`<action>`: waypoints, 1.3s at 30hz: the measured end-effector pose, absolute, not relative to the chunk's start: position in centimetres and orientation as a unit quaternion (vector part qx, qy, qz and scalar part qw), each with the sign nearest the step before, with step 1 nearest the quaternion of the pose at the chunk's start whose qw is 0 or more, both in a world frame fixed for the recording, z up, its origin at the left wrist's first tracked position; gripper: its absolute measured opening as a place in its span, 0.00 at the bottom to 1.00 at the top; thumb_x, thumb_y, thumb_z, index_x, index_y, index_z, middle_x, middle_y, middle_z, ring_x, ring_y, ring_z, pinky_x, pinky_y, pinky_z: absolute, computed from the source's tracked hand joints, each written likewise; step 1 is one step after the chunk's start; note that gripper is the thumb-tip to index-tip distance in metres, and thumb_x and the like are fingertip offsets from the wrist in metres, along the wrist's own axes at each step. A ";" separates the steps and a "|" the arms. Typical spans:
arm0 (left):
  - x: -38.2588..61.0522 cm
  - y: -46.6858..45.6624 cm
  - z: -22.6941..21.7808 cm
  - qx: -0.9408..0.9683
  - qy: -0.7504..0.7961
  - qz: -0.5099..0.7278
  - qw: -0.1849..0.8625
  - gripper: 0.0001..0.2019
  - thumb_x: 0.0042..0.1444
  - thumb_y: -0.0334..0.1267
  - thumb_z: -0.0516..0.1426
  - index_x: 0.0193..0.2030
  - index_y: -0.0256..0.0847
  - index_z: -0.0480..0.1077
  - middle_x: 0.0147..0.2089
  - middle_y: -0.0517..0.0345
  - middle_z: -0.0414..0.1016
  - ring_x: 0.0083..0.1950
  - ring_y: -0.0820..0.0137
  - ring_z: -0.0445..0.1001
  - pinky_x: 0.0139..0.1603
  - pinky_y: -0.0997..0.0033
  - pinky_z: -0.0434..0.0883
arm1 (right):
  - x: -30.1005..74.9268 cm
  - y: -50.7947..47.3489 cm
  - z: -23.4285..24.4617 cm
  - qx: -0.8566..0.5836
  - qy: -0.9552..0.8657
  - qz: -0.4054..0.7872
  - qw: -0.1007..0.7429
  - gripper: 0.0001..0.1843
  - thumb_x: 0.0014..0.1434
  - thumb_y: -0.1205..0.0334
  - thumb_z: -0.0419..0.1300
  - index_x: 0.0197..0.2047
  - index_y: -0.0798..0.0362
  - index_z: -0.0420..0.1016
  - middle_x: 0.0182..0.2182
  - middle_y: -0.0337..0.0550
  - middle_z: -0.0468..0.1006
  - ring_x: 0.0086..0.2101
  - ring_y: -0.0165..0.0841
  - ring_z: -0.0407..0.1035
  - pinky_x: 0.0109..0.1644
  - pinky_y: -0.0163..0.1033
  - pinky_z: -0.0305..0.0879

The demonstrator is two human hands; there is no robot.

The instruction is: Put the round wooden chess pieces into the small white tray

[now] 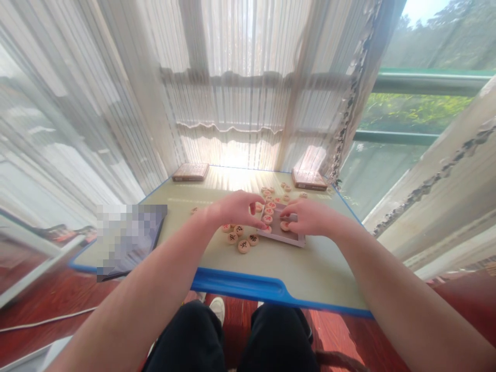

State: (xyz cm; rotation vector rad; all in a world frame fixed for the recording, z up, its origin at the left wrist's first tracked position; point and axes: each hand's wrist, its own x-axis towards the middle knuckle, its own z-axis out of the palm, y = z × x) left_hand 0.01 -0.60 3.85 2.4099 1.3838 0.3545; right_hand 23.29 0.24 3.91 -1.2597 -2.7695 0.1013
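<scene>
Tray (284, 239) on the desk (329, 279): stands a little right of the middle of the blue-edged desk, both bathed in light from the sheer curtain (240, 46) behind.
Two boxes at the far edge: one flat brownish box (190, 172) at the far left corner, another flat box (310, 180) at the far right.
Tray's lie: open side up; the near wall runs left to right on a slant, its right corner closest to the person. The right hand covers part of it, so I cannot tell which side is the long axis.
Right hand (312, 215): reaches over the tray, fingers bent down; whether they pinch anything I cannot tell.
Left hand (241, 207): at the tray's left side, its grip spread in a C, thumb low by the nearest piece of the row.
Row of pieces (267, 218): red-marked discs along the tray's left side, the line running away from the person.
Filling so far: looks partial to me; beyond that row, much of the visible tray floor is bare.
Loose pieces: black-marked discs (243, 246) lie left of the tray, more discs (286, 197) beyond it.
Single disc (284, 226): inside the tray, just under the right fingers.
</scene>
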 end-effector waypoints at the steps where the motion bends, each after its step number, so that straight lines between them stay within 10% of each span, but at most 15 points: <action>1: 0.0 -0.7 4.0 0.846 0.489 0.113 0.179 0.37 0.35 0.61 0.61 0.53 0.44 0.69 0.38 0.59 0.76 0.34 0.69 0.72 0.32 0.74 0.63 | 23.3 0.2 4.0 -0.414 -0.908 0.041 0.049 0.08 0.48 0.56 0.60 0.32 0.45 0.80 0.29 0.41 0.79 0.29 0.35 0.69 0.29 0.37 0.58; 13: 0.2 -0.9 4.3 0.844 0.490 0.080 0.201 0.38 0.34 0.63 0.61 0.52 0.45 0.70 0.40 0.59 0.75 0.34 0.70 0.72 0.31 0.75 0.64 | 22.1 -0.6 3.9 -0.442 -0.893 0.061 0.061 0.15 0.50 0.46 0.58 0.34 0.45 0.79 0.29 0.40 0.79 0.29 0.34 0.68 0.26 0.36 0.55; 22: 0.3 -0.7 3.9 0.856 0.475 0.083 0.187 0.35 0.36 0.64 0.59 0.50 0.46 0.71 0.38 0.60 0.75 0.33 0.70 0.71 0.30 0.75 0.61 | 22.6 -0.2 3.7 -0.426 -0.899 0.090 0.047 0.16 0.48 0.59 0.59 0.42 0.43 0.77 0.34 0.38 0.79 0.32 0.34 0.69 0.30 0.35 0.57; 39: 0.8 -1.0 3.9 0.863 0.477 0.067 0.153 0.33 0.39 0.64 0.58 0.48 0.45 0.72 0.38 0.60 0.76 0.33 0.70 0.71 0.31 0.75 0.61 | 22.6 -0.2 3.8 -0.426 -0.897 0.102 0.064 0.14 0.52 0.50 0.55 0.23 0.51 0.70 0.24 0.39 0.74 0.25 0.30 0.63 0.27 0.36 0.52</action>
